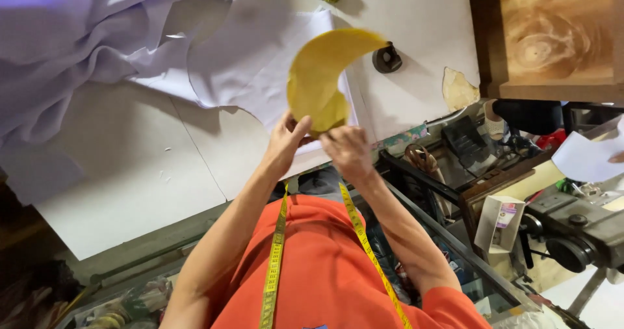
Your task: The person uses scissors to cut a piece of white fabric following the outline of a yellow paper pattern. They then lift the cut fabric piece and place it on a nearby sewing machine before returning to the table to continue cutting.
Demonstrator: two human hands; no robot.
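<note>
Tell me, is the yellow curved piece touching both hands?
Touching. The head view shows the left hand and the right hand both gripping the lower end of the yellow curved piece.

Both hands grip the lower end of a curved yellow pattern piece (323,75), which arcs up toward one o'clock: the left hand (286,140) pinches it from nine o'clock, the right hand (348,148) from four o'clock. Behind it lies pale lilac fabric (130,37), bunched at ten o'clock and flat on the white table (130,173). A small dark round weight (387,58) sits at two o'clock of the piece. A yellow measuring tape (276,257) hangs over the orange shirt (325,270) at six o'clock.
</note>
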